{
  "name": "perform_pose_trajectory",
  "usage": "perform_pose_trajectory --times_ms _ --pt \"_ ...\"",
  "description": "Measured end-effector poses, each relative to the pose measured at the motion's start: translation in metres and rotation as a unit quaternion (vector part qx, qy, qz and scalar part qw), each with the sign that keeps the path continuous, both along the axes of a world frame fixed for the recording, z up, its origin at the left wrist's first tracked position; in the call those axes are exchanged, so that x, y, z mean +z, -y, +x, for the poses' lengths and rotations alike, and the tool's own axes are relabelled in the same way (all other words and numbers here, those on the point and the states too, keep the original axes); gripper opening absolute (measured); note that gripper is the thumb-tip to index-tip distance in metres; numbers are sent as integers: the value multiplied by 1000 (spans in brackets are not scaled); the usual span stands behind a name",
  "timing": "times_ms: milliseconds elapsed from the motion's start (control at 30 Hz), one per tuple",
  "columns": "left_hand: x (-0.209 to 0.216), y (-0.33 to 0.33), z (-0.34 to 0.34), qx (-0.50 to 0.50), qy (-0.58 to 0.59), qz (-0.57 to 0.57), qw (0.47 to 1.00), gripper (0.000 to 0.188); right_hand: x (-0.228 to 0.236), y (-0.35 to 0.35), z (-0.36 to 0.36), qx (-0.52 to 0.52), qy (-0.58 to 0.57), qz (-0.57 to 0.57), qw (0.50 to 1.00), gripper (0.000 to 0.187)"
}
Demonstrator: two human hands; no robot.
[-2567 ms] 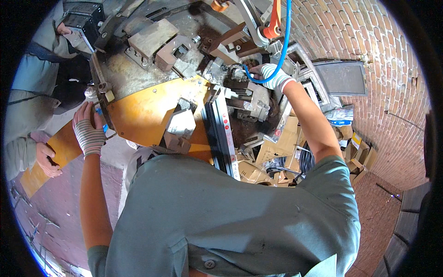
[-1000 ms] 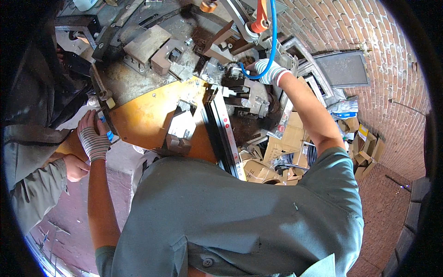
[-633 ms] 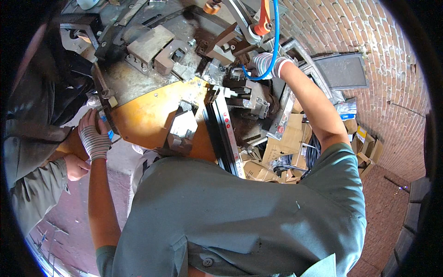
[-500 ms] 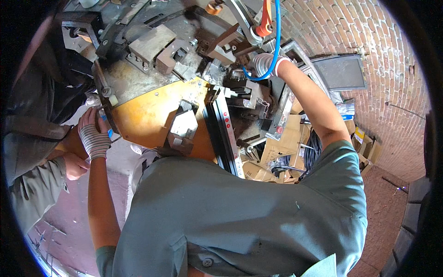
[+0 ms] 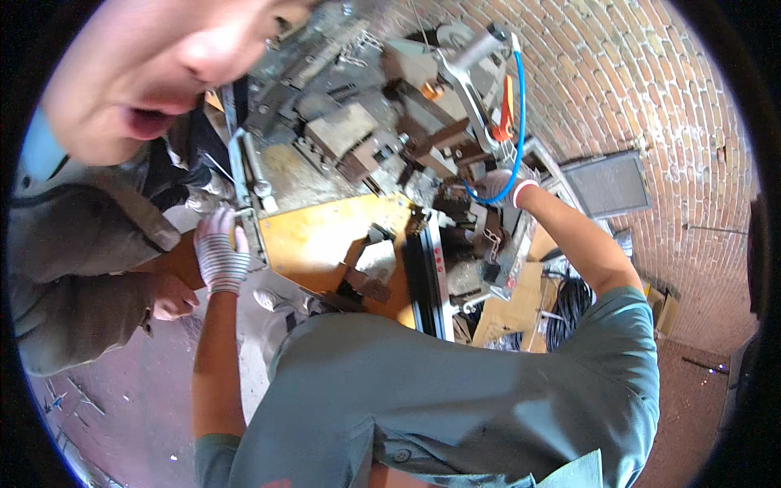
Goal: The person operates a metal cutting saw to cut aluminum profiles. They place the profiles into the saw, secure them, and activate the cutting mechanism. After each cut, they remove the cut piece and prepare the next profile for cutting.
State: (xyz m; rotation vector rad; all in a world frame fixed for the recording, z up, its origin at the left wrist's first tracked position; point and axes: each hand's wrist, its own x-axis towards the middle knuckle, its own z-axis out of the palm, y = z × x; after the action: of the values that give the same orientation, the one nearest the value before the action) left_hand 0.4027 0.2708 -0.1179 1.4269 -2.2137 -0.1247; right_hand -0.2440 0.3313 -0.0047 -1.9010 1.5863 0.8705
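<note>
My gloved left hand (image 5: pixel 220 256) grips the grey metal bracket (image 5: pixel 248 199) at the yellow steel plate's (image 5: pixel 325 236) edge — fingers closed. My right hand (image 5: pixel 500 185) closes on the blue looped hose (image 5: pixel 514 138); a second person's bare hand (image 5: pixel 172 297) rests just beside my left.

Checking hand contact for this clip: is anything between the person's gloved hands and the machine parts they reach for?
Nothing visible. The left hand already rests on the grey metal bar at the edge of the yellow plate. The right hand is against the machine parts by the blue hose; whether it grips anything cannot be told.
</note>
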Motion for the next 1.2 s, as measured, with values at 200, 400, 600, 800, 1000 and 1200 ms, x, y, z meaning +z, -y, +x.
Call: perform_pose_trajectory --times_ms 200,400,600,800,1000,1200 --pt "5 -4 1 2 -20 -27 999 40 -23 26 -8 132 -146 82 977 30" --pt "0 -4 0 5 1 -16 1000 40 -51 36 -36 221 -73 87 969 28" --pt "-1 -2 1 2 23 14 1000 42 -26 30 -10 129 -66 14 989 23" --pt "-8 0 5 -20 19 7 1000 44 28 24 38 26 -120 23 992 34" --pt "-9 1 5 -16 55 17 998 44 6 2 21 -100 -60 -38 993 27" --pt "-5 2 4 -15 70 21 997 43 -32 -28 -19 -114 77 -124 983 24"
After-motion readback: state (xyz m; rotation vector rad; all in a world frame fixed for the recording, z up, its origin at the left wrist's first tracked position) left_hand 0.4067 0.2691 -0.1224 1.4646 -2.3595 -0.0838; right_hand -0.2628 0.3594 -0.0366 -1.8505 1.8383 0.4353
